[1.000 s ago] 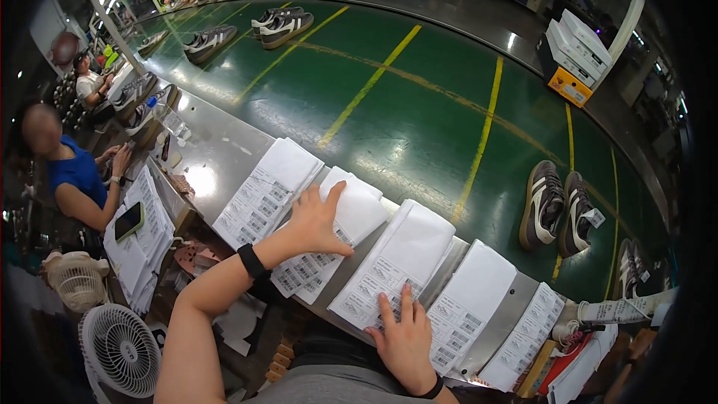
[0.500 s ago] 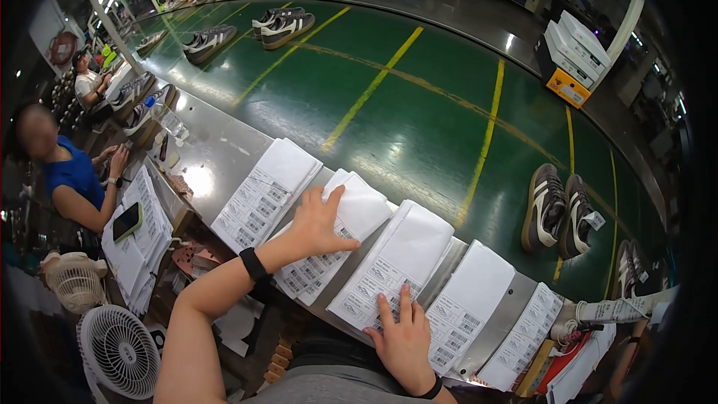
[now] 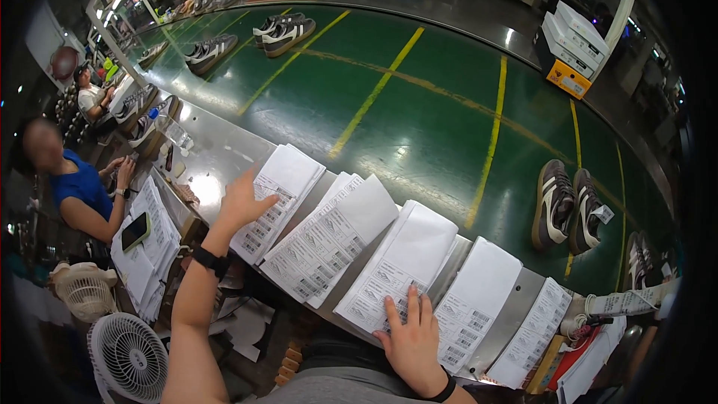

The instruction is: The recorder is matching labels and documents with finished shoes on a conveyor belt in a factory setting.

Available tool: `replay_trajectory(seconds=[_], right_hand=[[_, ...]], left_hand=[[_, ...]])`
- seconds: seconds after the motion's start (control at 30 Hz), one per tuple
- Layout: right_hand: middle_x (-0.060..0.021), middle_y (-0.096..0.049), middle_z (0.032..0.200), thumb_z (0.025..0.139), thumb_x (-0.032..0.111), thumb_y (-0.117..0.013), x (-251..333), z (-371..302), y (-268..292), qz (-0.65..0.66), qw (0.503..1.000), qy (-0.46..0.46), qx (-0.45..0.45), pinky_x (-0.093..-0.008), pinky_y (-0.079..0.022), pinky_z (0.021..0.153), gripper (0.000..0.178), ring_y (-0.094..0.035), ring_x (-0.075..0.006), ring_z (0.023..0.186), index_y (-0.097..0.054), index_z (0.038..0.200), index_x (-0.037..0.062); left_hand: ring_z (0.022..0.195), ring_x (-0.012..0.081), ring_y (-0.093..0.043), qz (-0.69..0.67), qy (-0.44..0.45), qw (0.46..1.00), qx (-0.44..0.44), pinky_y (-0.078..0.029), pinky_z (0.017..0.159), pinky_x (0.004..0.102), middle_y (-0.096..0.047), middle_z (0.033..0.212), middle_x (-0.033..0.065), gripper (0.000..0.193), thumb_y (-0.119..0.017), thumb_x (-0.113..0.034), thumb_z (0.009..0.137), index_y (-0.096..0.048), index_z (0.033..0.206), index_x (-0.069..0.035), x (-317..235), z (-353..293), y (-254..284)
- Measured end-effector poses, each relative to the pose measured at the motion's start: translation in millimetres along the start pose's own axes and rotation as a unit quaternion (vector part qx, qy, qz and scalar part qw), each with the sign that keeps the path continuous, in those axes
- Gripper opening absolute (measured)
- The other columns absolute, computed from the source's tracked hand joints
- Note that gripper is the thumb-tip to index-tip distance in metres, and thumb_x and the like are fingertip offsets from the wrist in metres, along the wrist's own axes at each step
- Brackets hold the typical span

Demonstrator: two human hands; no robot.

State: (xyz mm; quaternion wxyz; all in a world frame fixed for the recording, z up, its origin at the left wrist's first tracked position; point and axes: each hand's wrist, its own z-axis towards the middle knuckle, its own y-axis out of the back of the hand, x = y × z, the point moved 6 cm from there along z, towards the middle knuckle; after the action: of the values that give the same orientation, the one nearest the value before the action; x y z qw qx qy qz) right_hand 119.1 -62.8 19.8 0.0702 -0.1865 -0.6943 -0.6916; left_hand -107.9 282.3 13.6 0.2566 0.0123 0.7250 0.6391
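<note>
Stacks of white label sheets lie in a row along the metal ledge in front of me. My left hand (image 3: 245,203) is at the left edge of the leftmost stack (image 3: 288,170), thumb spread over its printed part and fingers partly hidden. Beside it, the second stack (image 3: 329,239) sits fanned and skewed, with several sheet edges showing. My right hand (image 3: 413,340) rests flat, fingers stretched, on the lower printed end of the third stack (image 3: 419,232). Further right lie a fourth stack (image 3: 482,277) and a narrower fifth stack (image 3: 535,329).
Beyond the ledge runs a green conveyor belt (image 3: 419,127) with yellow lines, carrying dark sneakers (image 3: 553,206). Shoe boxes (image 3: 572,52) stand at its far side. On the left are a seated person in blue (image 3: 82,187), a phone (image 3: 135,231) on papers, and a white fan (image 3: 131,359).
My left hand has moved left from the second stack to the leftmost one. The second stack's sheets now look shifted and more fanned. My right hand stays on the third stack.
</note>
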Motion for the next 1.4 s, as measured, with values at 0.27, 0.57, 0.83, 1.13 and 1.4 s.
replay_trajectory(seconds=[0.27,0.57,0.83,1.13,1.4], right_hand=[[-0.03,-0.039,0.143,0.074,0.031,-0.078,7.6,3.7,15.7,-0.014,1.0,0.022,0.018,-0.0528,-0.039,0.097,0.067,-0.039,-0.0481,0.129,-0.056,0.131,0.0043],[-0.0248,-0.048,0.135,0.075,0.028,-0.076,32.6,76.0,25.0,0.023,0.982,0.184,0.03,-0.0448,-0.047,0.089,0.065,-0.048,-0.0402,0.122,-0.052,0.13,0.0013],[-0.0139,-0.057,0.123,0.085,0.02,-0.069,68.9,176.7,-23.4,0.108,0.96,0.25,0.065,-0.0415,-0.05,0.09,0.042,-0.054,-0.0325,0.112,-0.057,0.123,0.007],[-0.0127,-0.057,0.097,0.083,0.01,-0.067,110.7,263.7,-49.3,0.408,0.896,0.12,-0.128,-0.0417,-0.047,0.082,0.023,-0.055,-0.0332,0.096,-0.062,0.104,0.0044],[-0.0142,-0.057,0.091,0.083,0.009,-0.068,121.4,269.3,-52.9,0.414,0.892,0.098,-0.153,-0.0406,-0.047,0.075,0.013,-0.057,-0.0319,0.085,-0.059,0.09,0.0011]], left_hand=[[0.11,0.0451,-0.053,-0.021,0.127,0.99,0.063,-0.046,0.095,0.0463,-0.053,0.113,0.0313,0.09,-0.086,-0.058,0.058,-0.059,0.112,0.009,56.2,2.8,-19.4],[0.1,0.0363,-0.059,-0.104,0.103,0.989,-0.031,-0.049,0.087,0.0416,-0.057,0.108,0.0249,0.076,-0.09,-0.034,0.061,-0.051,0.109,0.009,38.3,-13.1,1.6],[0.093,0.035,-0.062,-0.113,0.032,0.99,-0.084,-0.05,0.082,0.0395,-0.06,0.1,0.0231,0.061,-0.087,-0.022,0.065,-0.049,0.104,0.005,6.9,-24.0,22.7],[0.088,0.0418,-0.062,-0.06,-0.055,0.989,-0.126,-0.05,0.074,0.0438,-0.061,0.094,0.0229,0.054,-0.084,-0.015,0.066,-0.049,0.104,0.002,-21.8,-32.6,30.0],[0.088,0.045,-0.061,-0.063,-0.104,0.982,-0.146,-0.05,0.075,0.0464,-0.058,0.099,0.0256,0.051,-0.079,-0.009,0.071,-0.049,0.11,0.004,-33.8,-46.8,32.1]])
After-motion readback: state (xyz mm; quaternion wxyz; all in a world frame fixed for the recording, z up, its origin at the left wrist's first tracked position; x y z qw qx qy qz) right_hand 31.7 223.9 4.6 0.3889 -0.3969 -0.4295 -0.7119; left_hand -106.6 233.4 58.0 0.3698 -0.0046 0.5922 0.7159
